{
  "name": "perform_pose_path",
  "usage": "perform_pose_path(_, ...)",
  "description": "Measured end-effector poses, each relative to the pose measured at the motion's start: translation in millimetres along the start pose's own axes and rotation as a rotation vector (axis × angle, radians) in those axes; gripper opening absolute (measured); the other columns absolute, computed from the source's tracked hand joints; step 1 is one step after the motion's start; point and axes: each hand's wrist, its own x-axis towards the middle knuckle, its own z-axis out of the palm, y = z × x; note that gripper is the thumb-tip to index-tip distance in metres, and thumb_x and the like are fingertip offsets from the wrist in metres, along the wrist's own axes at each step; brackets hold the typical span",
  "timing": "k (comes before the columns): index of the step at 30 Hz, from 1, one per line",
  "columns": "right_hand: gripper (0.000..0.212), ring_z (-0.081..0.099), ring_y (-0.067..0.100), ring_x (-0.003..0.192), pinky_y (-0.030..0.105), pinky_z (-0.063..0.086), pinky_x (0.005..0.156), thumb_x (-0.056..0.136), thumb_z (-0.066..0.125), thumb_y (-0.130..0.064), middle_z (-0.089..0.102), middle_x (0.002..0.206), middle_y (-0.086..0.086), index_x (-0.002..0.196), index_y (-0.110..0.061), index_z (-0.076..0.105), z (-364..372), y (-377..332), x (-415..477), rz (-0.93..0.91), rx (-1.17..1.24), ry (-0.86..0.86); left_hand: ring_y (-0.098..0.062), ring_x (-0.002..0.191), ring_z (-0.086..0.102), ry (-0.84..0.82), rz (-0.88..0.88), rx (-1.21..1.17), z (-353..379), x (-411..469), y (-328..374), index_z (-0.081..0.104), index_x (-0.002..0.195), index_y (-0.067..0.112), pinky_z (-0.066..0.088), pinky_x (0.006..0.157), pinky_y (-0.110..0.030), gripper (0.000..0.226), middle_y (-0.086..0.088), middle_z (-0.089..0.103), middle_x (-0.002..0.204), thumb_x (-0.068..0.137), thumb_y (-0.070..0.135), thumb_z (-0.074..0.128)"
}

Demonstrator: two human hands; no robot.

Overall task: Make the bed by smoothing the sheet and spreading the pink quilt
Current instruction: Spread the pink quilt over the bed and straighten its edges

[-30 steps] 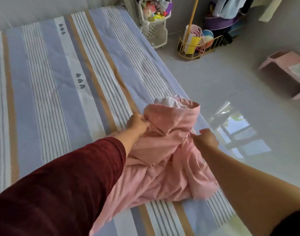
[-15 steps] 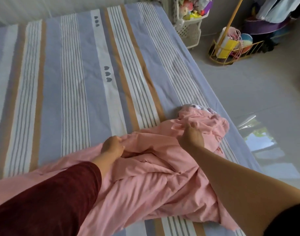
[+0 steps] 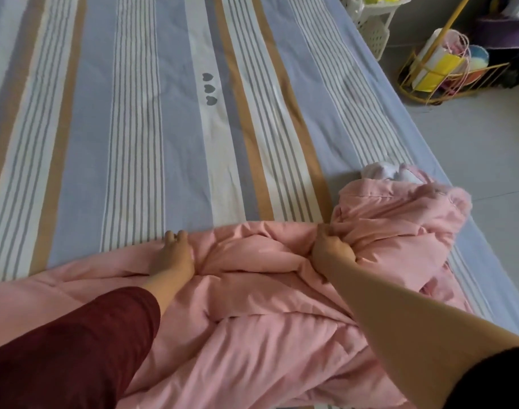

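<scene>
Head view: left hand (image 3: 173,256) is gripping the far edge of the pink quilt (image 3: 252,335), fingers curling over the hem, palm pressing down on the fabric. A dark red sleeve (image 3: 69,349) is covering that forearm. Right hand (image 3: 332,250) is clenching a thick bunch of the quilt to the right of the left hand, fist tight, thumb hidden in the folds; this forearm is bare.

Between the two hands the quilt is puckering into ridges. Left of the left hand it is lying fairly flat; right of the right hand it is heaping up in a crumpled mound, with a bit of white lining (image 3: 383,172) poking out at the mound's far side. The quilt is covering only the near end of the bed.

Beyond the quilt, the striped sheet (image 3: 134,128) is lying smooth, showing three small dark hearts (image 3: 209,88). Beyond the quilt to the right, on the floor (image 3: 473,149), a gold wire basket (image 3: 447,84) and a white plastic basket (image 3: 371,28) are standing beside the bed.
</scene>
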Motion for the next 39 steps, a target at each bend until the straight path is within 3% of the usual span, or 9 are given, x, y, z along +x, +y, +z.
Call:
perform_pose_path(5,0.041,0.056,0.035,0.117,0.043,0.047,0.090,0.097,0.037,-0.018,0.057,0.128,0.015,0.138,-0.010,0.032,-0.7,-4.6,-1.7,0.001,-0.083,0.062,-0.030,0.097,0.057,0.083,0.026,-0.051,17.6,-4.4,-17.2,0.035,0.122,0.019,0.040,0.067,-0.037,0.035,-0.006,0.050,0.122,0.090,0.013,0.047)
perform_pose_path(11,0.027,0.063,0.032,0.104,0.036,0.053,0.080,0.094,0.046,-0.024,0.065,0.114,0.010,0.115,-0.016,0.060,-8.8,-11.3,-11.8,-0.011,-0.104,0.081,-0.027,0.100,0.062,-0.014,0.083,0.174,-8.0,-10.0,-24.2,0.062,0.107,0.022,0.049,0.076,-0.032,0.022,-0.005,0.065,0.110,0.088,0.030,0.056)
perform_pose_path(17,0.025,0.062,0.038,0.099,0.035,0.041,0.074,0.083,0.064,-0.024,0.068,0.100,0.017,0.106,-0.016,0.059,-87.4,-44.7,-15.0,-0.125,0.495,0.466,-0.039,0.102,0.060,0.408,0.073,-0.152,-112.4,9.8,-19.0,0.061,0.111,0.018,0.047,0.080,-0.038,0.030,-0.018,0.064,0.111,0.087,0.007,0.046)
perform_pose_path(24,0.032,0.054,0.011,0.082,0.016,0.037,0.074,0.083,0.057,-0.012,0.058,0.087,-0.010,0.114,-0.014,0.060,-186.4,-117.9,-50.2,-0.240,1.051,0.817,-0.035,0.110,0.053,0.850,0.086,-0.647,-215.1,21.2,-9.1,0.049,0.115,0.002,0.042,0.089,-0.043,0.033,-0.017,0.057,0.118,0.083,-0.003,0.041)
perform_pose_path(26,0.031,0.057,0.018,0.083,0.024,0.042,0.075,0.084,0.053,-0.022,0.060,0.085,-0.003,0.111,-0.010,0.062,-174.6,-122.5,-54.4,-0.220,1.114,0.753,-0.037,0.109,0.054,0.754,0.101,-0.557,-194.7,19.5,-17.4,0.049,0.117,0.004,0.043,0.087,-0.045,0.029,-0.019,0.056,0.120,0.088,0.006,0.047)
perform_pose_path(29,0.029,0.058,0.026,0.081,0.033,0.045,0.074,0.094,0.049,-0.039,0.059,0.078,0.005,0.099,-0.015,0.065,-141.0,-114.3,-63.9,-0.014,1.223,0.586,-0.035,0.101,0.060,0.262,0.148,-0.318,-135.2,14.8,-37.4,0.058,0.109,0.008,0.046,0.080,-0.036,0.020,-0.016,0.063,0.111,0.092,0.014,0.049)
perform_pose_path(32,0.041,0.061,0.029,0.082,0.035,0.049,0.082,0.090,0.063,-0.039,0.061,0.089,0.012,0.123,-0.016,0.054,-93.4,-89.7,-61.8,0.325,1.241,0.389,-0.024,0.093,0.064,-0.160,0.105,-0.282,-68.3,1.9,-58.0,0.065,0.102,0.008,0.048,0.077,-0.031,0.019,-0.008,0.067,0.102,0.088,0.018,0.057)
perform_pose_path(36,0.055,0.062,0.038,0.108,0.037,0.051,0.086,0.080,0.075,-0.026,0.062,0.119,0.020,0.123,0.001,0.055,-46.4,-72.4,-55.8,0.484,1.268,0.220,-0.031,0.104,0.062,-0.192,-0.104,-0.470,-30.6,-2.4,-67.0,0.061,0.119,0.004,0.048,0.090,-0.033,0.035,-0.016,0.065,0.115,0.094,0.026,0.053)
perform_pose_path(39,0.082,0.051,0.037,0.122,0.043,0.044,0.099,0.074,0.080,-0.030,0.048,0.136,0.019,0.138,-0.002,0.035,-49.0,-79.3,-56.1,0.665,1.299,0.214,-0.032,0.088,0.067,-0.081,-0.378,-0.783,-29.9,2.1,-76.1,0.061,0.114,-0.001,0.057,0.081,-0.040,0.041,-0.019,0.068,0.100,0.086,0.030,0.062)
